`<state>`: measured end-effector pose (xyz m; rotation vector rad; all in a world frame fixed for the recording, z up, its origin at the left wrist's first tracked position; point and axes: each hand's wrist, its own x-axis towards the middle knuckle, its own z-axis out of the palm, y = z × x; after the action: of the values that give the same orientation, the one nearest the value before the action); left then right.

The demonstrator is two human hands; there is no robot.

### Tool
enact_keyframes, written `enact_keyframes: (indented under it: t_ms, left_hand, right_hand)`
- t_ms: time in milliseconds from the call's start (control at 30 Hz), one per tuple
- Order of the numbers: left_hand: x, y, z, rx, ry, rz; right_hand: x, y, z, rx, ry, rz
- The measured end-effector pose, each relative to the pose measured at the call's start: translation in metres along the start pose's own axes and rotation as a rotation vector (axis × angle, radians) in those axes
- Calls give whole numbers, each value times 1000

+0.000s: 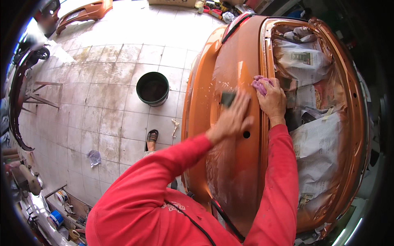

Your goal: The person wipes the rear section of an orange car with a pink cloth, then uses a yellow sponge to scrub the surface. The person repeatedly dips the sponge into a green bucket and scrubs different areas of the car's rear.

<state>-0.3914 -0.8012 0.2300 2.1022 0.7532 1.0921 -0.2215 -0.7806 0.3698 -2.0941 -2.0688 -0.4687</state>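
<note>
An orange car tailgate with a wet, partly dulled surface lies in front of me. My left hand, slightly smeared by motion, lies with fingers stretched over the panel. A dark grey-green piece of sandpaper shows beside and under those fingers, pressed to the paint. Higher and to the right, my right hand is closed round a crumpled purple cloth at the edge of the window opening. Newspaper masks that opening. Whitish water streaks and drops lie around the left hand, and a round dark hole shows below it.
A black bucket stands on the tiled floor left of the car. Scraps of cloth lie nearby. An orange bumper rests at the far left, with a metal stand below it. Cans and tools crowd the lower left.
</note>
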Motion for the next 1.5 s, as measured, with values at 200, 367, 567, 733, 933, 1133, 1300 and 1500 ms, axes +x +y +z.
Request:
enact_keyframes:
  t_ms: [200, 367, 567, 733, 933, 1133, 1300, 1500]
  left_hand:
    - [-29, 7, -11, 60, -146, 18]
    - [101, -41, -60, 166, -281, -138]
    - [36, -34, -57, -114, -105, -82]
    - [-21, 24, -27, -47, 63, 141]
    - [66, -19, -109, 80, -439, 245]
    - [93, -75, -106, 9, 33, 74]
    - [-30, 10, -18, 46, -50, 199]
    - [36, -10, -21, -77, -110, -48]
  right_hand:
    - [3, 4, -9, -28, 8, 9]
    - [1, 3, -2, -40, -8, 17]
    - [3, -9, -4, -17, -45, 64]
    - [-2, 2, -9, -60, 22, 8]
    - [-4, -2, 2, -63, 17, 34]
    - [10, -10, -9, -52, -48, 85]
    - [6, -6, -6, -2, -48, 80]
    - [-1, 0, -3, -31, -4, 51]
